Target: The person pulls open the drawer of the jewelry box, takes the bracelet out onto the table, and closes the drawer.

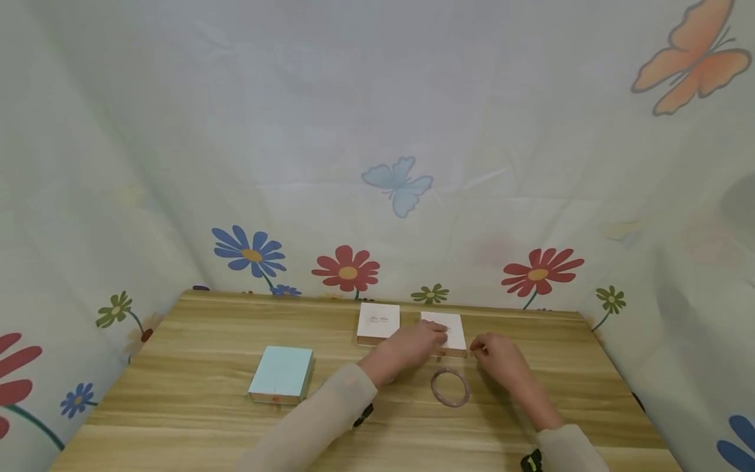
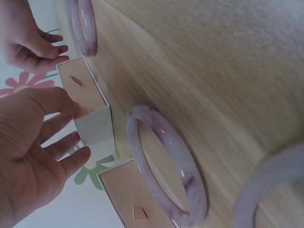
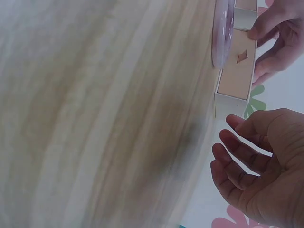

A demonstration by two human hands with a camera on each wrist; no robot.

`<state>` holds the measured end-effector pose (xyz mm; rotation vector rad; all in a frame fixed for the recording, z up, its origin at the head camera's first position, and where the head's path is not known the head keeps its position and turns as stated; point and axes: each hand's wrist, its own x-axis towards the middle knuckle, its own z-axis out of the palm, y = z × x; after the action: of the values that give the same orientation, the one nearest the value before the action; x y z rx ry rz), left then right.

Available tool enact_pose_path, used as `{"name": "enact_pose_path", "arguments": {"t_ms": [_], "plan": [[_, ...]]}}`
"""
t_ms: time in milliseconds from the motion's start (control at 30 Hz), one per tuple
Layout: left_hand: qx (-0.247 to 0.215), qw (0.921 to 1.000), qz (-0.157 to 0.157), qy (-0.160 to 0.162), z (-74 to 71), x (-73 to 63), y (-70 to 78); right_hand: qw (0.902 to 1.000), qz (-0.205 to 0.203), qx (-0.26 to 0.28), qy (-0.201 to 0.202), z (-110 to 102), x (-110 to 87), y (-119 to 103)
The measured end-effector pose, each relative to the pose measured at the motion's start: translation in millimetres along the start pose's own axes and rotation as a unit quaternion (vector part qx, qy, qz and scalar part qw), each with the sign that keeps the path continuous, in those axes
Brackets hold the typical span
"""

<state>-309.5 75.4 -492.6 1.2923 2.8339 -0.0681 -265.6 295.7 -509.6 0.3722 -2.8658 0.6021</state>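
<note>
My left hand (image 1: pixel 413 344) reaches over the white box (image 1: pixel 451 333) on the right, its thumb at the left edge and fingers over the lid, gripping it. The box's pinkish front with a small tab (image 3: pixel 242 57) shows in the right wrist view. Just off the box's right end is my right hand (image 1: pixel 501 360), fingers loosely bent with nothing in them. A pale purple bangle (image 1: pixel 453 404) lies on the table in front of this box. Another bangle (image 2: pixel 194 194) lies before the second white box (image 1: pixel 379 322), left of the gripped one.
A light blue box (image 1: pixel 282 368) sits on the left of the wooden table (image 1: pixel 194 393). Part of a third bangle (image 2: pixel 273 173) enters the left wrist view at the right. A curtain (image 1: pixel 472 216) printed with flowers and butterflies hangs behind the table.
</note>
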Motion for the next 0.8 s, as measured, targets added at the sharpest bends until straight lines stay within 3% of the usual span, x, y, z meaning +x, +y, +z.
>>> {"name": "enact_pose_path", "arguments": {"t_ms": [133,267,600,800], "plan": [[-0.03,0.9994,-0.017,0.008,1.0,-3.2,-4.8,1.0,0.002,0.0,-0.001,-1.6,-0.4,0.9],[-0.049,0.9982,-0.009,0.032,-0.1,-4.6,-6.4,1.0,-0.009,-0.002,0.001,-4.5,-2.8,-0.8],[-0.026,0.9989,0.018,0.036,-0.9,1.6,0.8,0.9997,-0.019,0.005,0.015,-2.6,-3.2,-3.0],[-0.026,0.9989,0.008,0.038,3.4,3.9,6.3,0.9997,-0.014,0.001,0.023,-4.5,-7.8,-3.9]]}}
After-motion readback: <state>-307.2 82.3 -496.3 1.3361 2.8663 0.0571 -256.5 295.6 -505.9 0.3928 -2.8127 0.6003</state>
